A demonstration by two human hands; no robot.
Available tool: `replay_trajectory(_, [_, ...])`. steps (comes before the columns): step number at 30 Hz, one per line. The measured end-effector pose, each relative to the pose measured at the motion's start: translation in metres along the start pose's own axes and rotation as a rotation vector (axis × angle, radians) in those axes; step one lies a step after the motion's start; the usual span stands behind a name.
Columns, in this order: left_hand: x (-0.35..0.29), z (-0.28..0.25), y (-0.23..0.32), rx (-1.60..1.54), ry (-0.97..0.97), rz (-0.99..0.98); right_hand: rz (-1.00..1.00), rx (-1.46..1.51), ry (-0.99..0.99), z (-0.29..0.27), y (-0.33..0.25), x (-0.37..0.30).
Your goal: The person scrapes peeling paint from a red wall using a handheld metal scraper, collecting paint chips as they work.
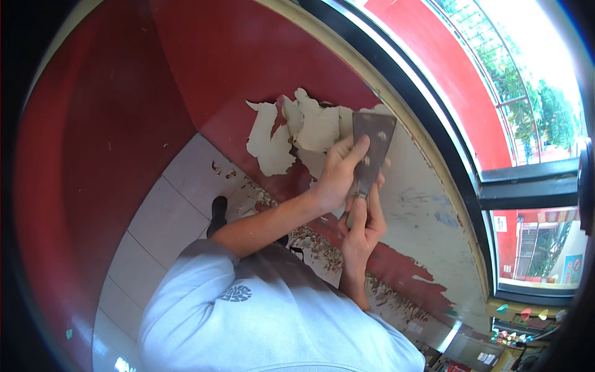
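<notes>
A wide putty knife (377,142) with a dark, scuffed metal blade stands against the wall, its broad edge by the upper border of the bare patch. My right hand (364,226) is closed round its handle, which the fingers mostly hide. Higher up, my left hand (339,173) grips the blade's side, thumb on its face and fingers behind. Left of the blade, pale-backed flaps of peeled paint (316,127) curl off the red wall (260,56). A torn, larger flap (269,139) hangs at the far left of them. Right of my hands lies bare whitish wall (421,217).
A cream ledge (443,164) and black window frame (527,186) curve along the right. Paint chips (322,251) litter the pale tiled floor (180,198) along the wall's foot. A dark shoe (219,211) shows there. Cluttered items (477,347) stand at lower right.
</notes>
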State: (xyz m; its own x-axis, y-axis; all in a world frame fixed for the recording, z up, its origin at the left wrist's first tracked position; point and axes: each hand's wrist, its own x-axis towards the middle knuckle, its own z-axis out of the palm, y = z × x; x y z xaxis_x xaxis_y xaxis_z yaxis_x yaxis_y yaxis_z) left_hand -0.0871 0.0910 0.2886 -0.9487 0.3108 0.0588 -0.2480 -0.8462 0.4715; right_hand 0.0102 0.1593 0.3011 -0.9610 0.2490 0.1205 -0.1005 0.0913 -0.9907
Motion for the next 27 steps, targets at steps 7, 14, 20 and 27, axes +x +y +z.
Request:
replay_trajectory(7, [-0.007, 0.001, -0.004, 0.034, 0.006, -0.054, 0.045, 0.048, 0.052, -0.001, 0.005, -0.010])
replay_trajectory(14, [0.003, -0.001, 0.003, 0.076, 0.010, -0.036, 0.020, 0.118, 0.068, 0.006, 0.011, -0.002])
replay_trajectory(20, [0.004, 0.001, 0.008, 0.066, 0.017, -0.006, -0.002, 0.090, 0.038, 0.012, 0.009, -0.002])
replay_trajectory(27, [0.003, 0.010, 0.005, 0.077, 0.040, -0.023, 0.093, 0.050, 0.066, 0.000, 0.000, 0.000])
